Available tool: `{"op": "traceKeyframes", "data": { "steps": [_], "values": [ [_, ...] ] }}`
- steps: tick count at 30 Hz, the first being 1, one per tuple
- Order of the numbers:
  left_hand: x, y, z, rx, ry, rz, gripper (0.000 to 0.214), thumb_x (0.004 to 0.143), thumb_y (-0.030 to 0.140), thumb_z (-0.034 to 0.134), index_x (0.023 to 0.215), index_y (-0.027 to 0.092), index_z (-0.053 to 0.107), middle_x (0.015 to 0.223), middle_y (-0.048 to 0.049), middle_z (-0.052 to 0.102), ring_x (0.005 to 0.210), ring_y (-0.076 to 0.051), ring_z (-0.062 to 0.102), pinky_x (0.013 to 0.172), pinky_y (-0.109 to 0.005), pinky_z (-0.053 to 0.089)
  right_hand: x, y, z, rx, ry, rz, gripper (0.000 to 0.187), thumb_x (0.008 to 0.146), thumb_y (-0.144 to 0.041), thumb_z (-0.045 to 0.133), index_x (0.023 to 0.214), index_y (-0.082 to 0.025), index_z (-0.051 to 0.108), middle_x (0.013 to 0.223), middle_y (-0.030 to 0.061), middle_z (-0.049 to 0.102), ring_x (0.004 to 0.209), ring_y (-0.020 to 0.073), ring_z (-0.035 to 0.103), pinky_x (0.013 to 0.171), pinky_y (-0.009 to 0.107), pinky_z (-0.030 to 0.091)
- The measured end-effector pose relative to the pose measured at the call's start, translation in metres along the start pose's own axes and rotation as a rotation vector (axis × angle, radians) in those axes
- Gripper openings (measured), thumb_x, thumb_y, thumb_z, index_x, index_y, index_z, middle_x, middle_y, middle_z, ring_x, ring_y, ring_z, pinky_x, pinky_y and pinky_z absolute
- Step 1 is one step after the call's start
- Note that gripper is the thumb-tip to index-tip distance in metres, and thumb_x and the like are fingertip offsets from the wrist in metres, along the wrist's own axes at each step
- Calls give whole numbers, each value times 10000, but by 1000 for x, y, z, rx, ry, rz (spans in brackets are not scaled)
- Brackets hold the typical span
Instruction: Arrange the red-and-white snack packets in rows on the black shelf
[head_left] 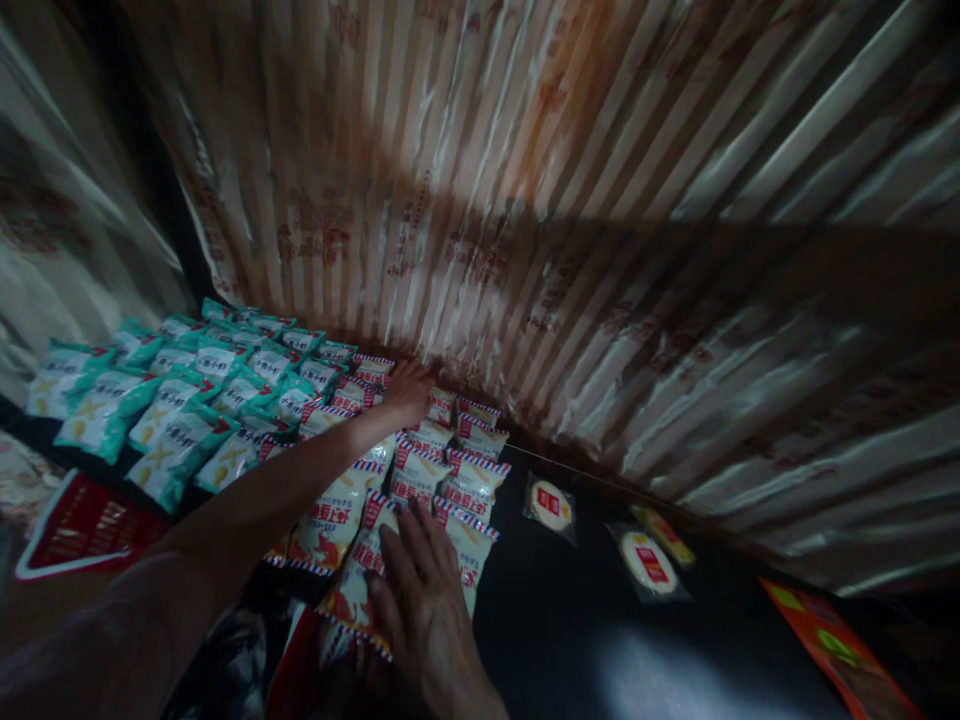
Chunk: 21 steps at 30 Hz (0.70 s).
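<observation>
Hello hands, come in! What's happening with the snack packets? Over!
Left hand down at the far red-lettered packets. Right hand open over the nearest ones. Left forearm hides some from view. Teal packets to the left.

I seem to be in a shop or at a stall, though a stockroom would look much the same: many matching teal snack bags (178, 455) lie in close rows beside cream packets with red lettering (326, 525), grouped by kind on a dark surface (555, 620) before me. Ridged, printed sheeting (480, 200) walls it in, dimly lit.
</observation>
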<state>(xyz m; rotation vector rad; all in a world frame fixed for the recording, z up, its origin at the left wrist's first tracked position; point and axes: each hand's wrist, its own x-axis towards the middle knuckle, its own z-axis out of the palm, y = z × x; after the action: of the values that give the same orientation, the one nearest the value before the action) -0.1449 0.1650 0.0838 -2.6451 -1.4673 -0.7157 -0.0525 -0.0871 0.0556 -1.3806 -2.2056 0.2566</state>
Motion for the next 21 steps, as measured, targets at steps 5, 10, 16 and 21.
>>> {"op": "traceKeyframes", "data": {
  "steps": [5, 10, 16, 21],
  "values": [
    [32, 1, 18, 43, -170, 45, 323, 833, 126, 438, 1069, 185, 651, 1230, -80, 626, 1227, -224, 487, 1089, -470, 272, -5, 11, 14, -40, -11, -40, 621, 813, -268, 617, 1401, -271, 417, 1496, 84, 342, 1398, 365, 244, 1022, 623, 406],
    [48, 1, 35, 65, -308, 54, 407, 850, 162, 428, 1235, 186, 556, 1283, -102, 597, 1262, -260, 460, 1091, -550, 208, -12, 13, 23, -127, 44, -70, 661, 791, -175, 606, 1413, -220, 385, 1510, 99, 321, 1408, 348, 225, 1000, 574, 450],
    [58, 4, 47, 120, -457, 62, 366, 868, 195, 413, 1187, 206, 592, 1173, -100, 666, 1123, -257, 579, 1075, -589, 174, -15, 15, 35, -133, 60, -38, 678, 783, -193, 607, 1416, -241, 372, 1519, 94, 305, 1402, 354, 242, 989, 588, 453],
    [64, 18, 42, 154, -517, 101, 274, 801, 222, 522, 1013, 162, 686, 1070, -130, 702, 1020, -266, 630, 1038, -524, 287, -13, 13, 35, -124, 54, -29, 659, 784, -194, 599, 1406, -238, 385, 1511, 97, 320, 1387, 354, 281, 967, 582, 476]
  ]
}}
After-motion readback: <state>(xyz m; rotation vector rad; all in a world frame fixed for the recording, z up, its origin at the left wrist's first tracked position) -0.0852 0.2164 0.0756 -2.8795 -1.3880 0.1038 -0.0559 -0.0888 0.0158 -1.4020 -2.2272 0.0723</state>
